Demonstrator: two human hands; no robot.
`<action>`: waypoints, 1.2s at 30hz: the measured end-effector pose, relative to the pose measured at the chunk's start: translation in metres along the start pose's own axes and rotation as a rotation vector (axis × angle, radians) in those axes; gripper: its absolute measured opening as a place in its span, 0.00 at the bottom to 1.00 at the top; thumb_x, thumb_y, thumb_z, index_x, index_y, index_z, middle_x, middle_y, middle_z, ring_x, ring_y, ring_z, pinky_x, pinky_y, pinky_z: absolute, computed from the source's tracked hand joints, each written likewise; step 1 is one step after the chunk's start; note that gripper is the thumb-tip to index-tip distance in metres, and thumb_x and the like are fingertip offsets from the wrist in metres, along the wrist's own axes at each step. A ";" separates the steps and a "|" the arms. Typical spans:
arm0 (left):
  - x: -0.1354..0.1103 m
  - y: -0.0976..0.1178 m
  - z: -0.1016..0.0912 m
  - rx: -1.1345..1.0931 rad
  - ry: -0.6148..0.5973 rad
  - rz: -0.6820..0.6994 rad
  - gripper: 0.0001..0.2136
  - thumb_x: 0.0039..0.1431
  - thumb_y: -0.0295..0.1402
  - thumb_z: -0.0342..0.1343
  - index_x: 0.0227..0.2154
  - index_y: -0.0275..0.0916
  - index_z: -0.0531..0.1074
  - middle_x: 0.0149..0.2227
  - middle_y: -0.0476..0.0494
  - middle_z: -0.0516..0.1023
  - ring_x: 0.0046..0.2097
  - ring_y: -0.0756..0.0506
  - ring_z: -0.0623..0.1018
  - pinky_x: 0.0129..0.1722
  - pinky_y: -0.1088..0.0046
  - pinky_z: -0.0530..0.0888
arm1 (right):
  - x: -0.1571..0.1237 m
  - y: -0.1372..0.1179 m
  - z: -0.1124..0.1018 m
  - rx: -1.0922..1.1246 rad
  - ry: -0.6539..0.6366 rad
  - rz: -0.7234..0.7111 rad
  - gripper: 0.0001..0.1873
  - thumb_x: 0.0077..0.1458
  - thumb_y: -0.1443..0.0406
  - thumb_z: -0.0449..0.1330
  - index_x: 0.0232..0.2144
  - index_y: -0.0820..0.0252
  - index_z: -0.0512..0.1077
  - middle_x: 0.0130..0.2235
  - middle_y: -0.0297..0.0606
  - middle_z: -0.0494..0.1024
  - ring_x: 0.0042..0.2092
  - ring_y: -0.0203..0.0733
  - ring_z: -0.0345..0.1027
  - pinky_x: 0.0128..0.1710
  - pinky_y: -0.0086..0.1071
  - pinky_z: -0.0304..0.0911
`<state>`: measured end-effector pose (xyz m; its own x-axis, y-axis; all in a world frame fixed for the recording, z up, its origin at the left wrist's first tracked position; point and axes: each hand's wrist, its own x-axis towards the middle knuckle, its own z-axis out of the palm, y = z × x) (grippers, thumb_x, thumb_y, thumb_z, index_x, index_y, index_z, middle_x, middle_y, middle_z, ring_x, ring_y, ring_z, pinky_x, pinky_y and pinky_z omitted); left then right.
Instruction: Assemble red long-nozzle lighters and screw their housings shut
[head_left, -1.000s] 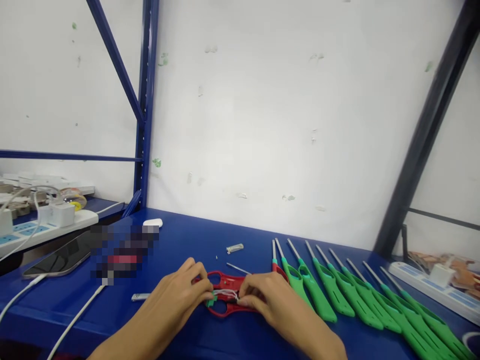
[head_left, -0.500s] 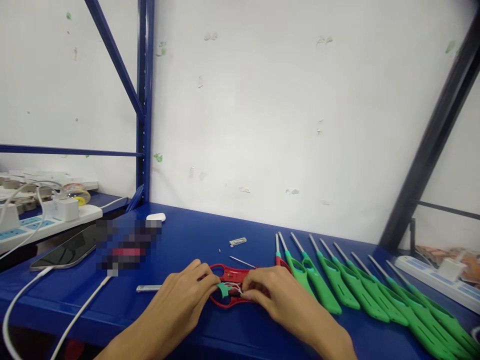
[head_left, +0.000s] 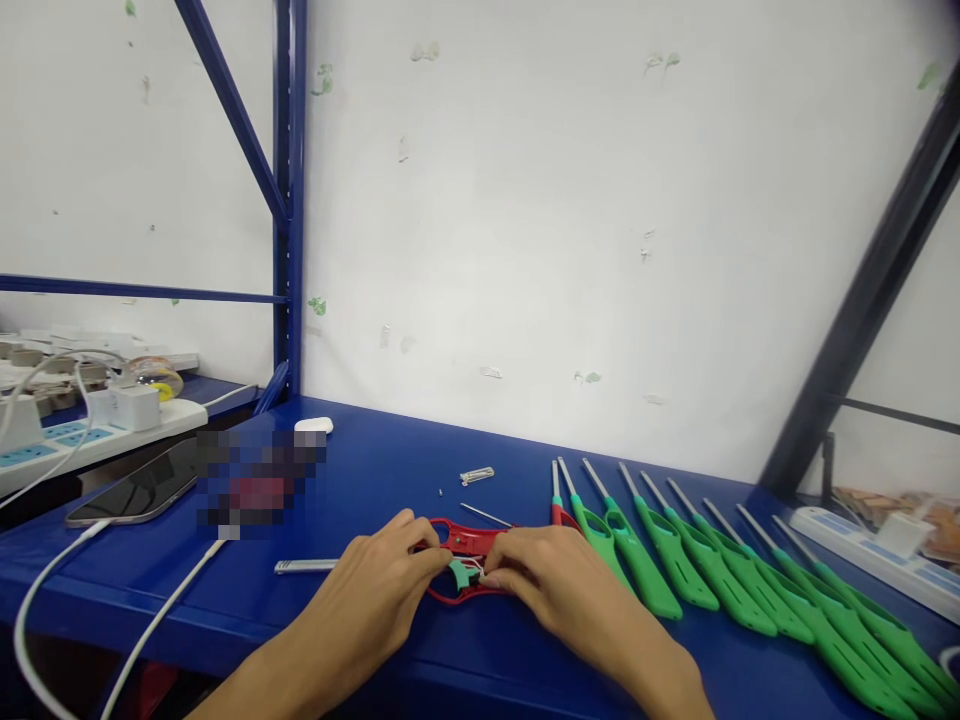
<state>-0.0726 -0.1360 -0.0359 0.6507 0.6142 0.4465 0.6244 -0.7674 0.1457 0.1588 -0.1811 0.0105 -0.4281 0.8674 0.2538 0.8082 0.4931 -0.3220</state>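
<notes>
A red lighter shell lies open on the blue shelf in front of me. My left hand pinches its left side, fingers closed on the shell and on a small teal trigger piece. From the right, my right hand grips the shell, fingertips pressed at thin white wires next to the teal piece. Just right of it lies one red-handled lighter.
Several green long-nose lighters lie in a row to the right. Loose metal parts, a thin rod and a metal tube lie nearby. A phone with white cable, power strips and a white case sit left.
The teal trigger piece has shifted rightward between my fingertips, toward the middle of the red shell. Both hands stay on the shell; the view has tilted slightly.
</notes>
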 end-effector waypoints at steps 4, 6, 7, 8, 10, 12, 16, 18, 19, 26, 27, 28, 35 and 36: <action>-0.001 -0.002 -0.001 0.020 0.009 0.031 0.17 0.69 0.21 0.46 0.46 0.47 0.76 0.42 0.47 0.77 0.41 0.44 0.73 0.32 0.72 0.67 | -0.001 -0.001 0.000 -0.009 0.002 -0.012 0.09 0.69 0.63 0.58 0.36 0.52 0.77 0.36 0.28 0.82 0.36 0.38 0.74 0.35 0.28 0.57; 0.000 -0.002 -0.001 0.009 0.014 0.021 0.15 0.70 0.23 0.47 0.45 0.47 0.76 0.41 0.47 0.78 0.40 0.44 0.73 0.32 0.72 0.68 | -0.001 -0.002 0.000 -0.014 0.007 -0.010 0.09 0.69 0.63 0.58 0.36 0.52 0.77 0.35 0.29 0.81 0.35 0.38 0.74 0.35 0.29 0.56; 0.000 -0.002 -0.001 0.001 0.016 0.012 0.14 0.70 0.24 0.47 0.44 0.46 0.76 0.40 0.48 0.78 0.40 0.44 0.73 0.32 0.72 0.69 | -0.001 -0.002 0.000 -0.017 0.010 -0.008 0.09 0.69 0.63 0.58 0.35 0.53 0.76 0.35 0.29 0.81 0.35 0.38 0.73 0.35 0.29 0.56; 0.001 -0.003 -0.001 -0.006 0.018 0.002 0.13 0.71 0.25 0.48 0.43 0.46 0.76 0.40 0.48 0.79 0.40 0.44 0.73 0.33 0.71 0.70 | -0.001 -0.002 0.000 -0.019 0.013 -0.007 0.09 0.69 0.62 0.58 0.35 0.53 0.76 0.35 0.29 0.81 0.35 0.38 0.73 0.35 0.29 0.56; 0.001 -0.003 0.000 -0.012 0.012 -0.002 0.12 0.71 0.25 0.49 0.42 0.45 0.77 0.39 0.48 0.79 0.40 0.44 0.73 0.34 0.71 0.70 | -0.001 -0.002 0.000 -0.022 0.021 -0.011 0.09 0.68 0.62 0.58 0.35 0.53 0.76 0.35 0.29 0.81 0.35 0.38 0.73 0.35 0.29 0.56; 0.002 -0.004 -0.001 -0.013 0.000 0.002 0.13 0.70 0.24 0.49 0.43 0.46 0.77 0.40 0.48 0.78 0.41 0.44 0.74 0.35 0.71 0.71 | 0.000 -0.002 0.000 -0.022 0.026 -0.016 0.09 0.68 0.61 0.58 0.34 0.53 0.76 0.35 0.29 0.81 0.35 0.39 0.73 0.35 0.29 0.56; 0.002 -0.004 -0.001 -0.041 -0.003 0.003 0.15 0.70 0.23 0.48 0.45 0.47 0.77 0.42 0.47 0.78 0.42 0.43 0.74 0.35 0.71 0.71 | 0.000 -0.003 -0.002 -0.021 0.015 0.006 0.09 0.68 0.61 0.59 0.35 0.52 0.78 0.35 0.29 0.82 0.35 0.40 0.74 0.35 0.30 0.56; 0.001 -0.004 -0.001 -0.073 0.010 -0.005 0.15 0.71 0.24 0.47 0.45 0.47 0.77 0.43 0.47 0.78 0.43 0.44 0.75 0.37 0.70 0.72 | -0.001 -0.003 -0.003 -0.025 0.004 0.017 0.08 0.67 0.61 0.60 0.36 0.51 0.79 0.36 0.29 0.83 0.36 0.40 0.75 0.36 0.30 0.57; 0.001 -0.004 -0.001 -0.089 0.019 -0.009 0.15 0.71 0.24 0.46 0.45 0.47 0.77 0.43 0.47 0.78 0.43 0.44 0.76 0.38 0.70 0.72 | -0.001 -0.003 -0.003 -0.029 0.000 0.021 0.08 0.67 0.61 0.60 0.37 0.51 0.79 0.36 0.30 0.83 0.36 0.41 0.75 0.36 0.30 0.57; 0.000 -0.006 0.001 -0.116 0.043 0.014 0.18 0.68 0.22 0.46 0.46 0.48 0.79 0.42 0.46 0.79 0.41 0.44 0.77 0.38 0.69 0.73 | -0.001 -0.001 -0.001 -0.014 0.012 0.010 0.08 0.67 0.61 0.60 0.36 0.50 0.79 0.36 0.28 0.84 0.36 0.40 0.75 0.35 0.29 0.56; 0.000 -0.007 0.001 -0.116 0.044 0.015 0.18 0.68 0.22 0.46 0.46 0.48 0.79 0.42 0.46 0.79 0.41 0.44 0.77 0.38 0.69 0.73 | 0.000 -0.001 -0.001 -0.014 0.015 0.004 0.08 0.68 0.61 0.59 0.36 0.50 0.79 0.36 0.28 0.84 0.36 0.40 0.75 0.36 0.29 0.56; 0.001 -0.006 0.001 -0.116 0.043 0.014 0.18 0.68 0.23 0.46 0.45 0.47 0.79 0.42 0.46 0.79 0.41 0.44 0.77 0.38 0.69 0.73 | 0.000 0.000 -0.001 -0.014 0.018 -0.002 0.09 0.68 0.61 0.59 0.36 0.50 0.78 0.36 0.28 0.84 0.37 0.40 0.75 0.36 0.29 0.56; 0.004 -0.003 -0.004 -0.117 -0.002 -0.023 0.17 0.70 0.24 0.45 0.46 0.47 0.79 0.43 0.45 0.77 0.42 0.43 0.77 0.39 0.68 0.73 | -0.001 0.000 -0.001 -0.053 0.026 -0.032 0.11 0.70 0.61 0.57 0.36 0.52 0.78 0.37 0.29 0.83 0.37 0.40 0.76 0.35 0.30 0.56; 0.003 -0.003 -0.004 -0.114 -0.017 -0.029 0.18 0.71 0.24 0.45 0.47 0.47 0.78 0.44 0.45 0.77 0.43 0.43 0.77 0.39 0.68 0.73 | -0.001 0.000 -0.001 -0.063 0.033 -0.034 0.11 0.70 0.62 0.57 0.36 0.52 0.77 0.36 0.30 0.83 0.36 0.40 0.76 0.35 0.30 0.55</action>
<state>-0.0739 -0.1324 -0.0313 0.6407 0.6389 0.4258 0.5908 -0.7644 0.2580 0.1599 -0.1815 0.0115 -0.4430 0.8469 0.2941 0.8176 0.5162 -0.2550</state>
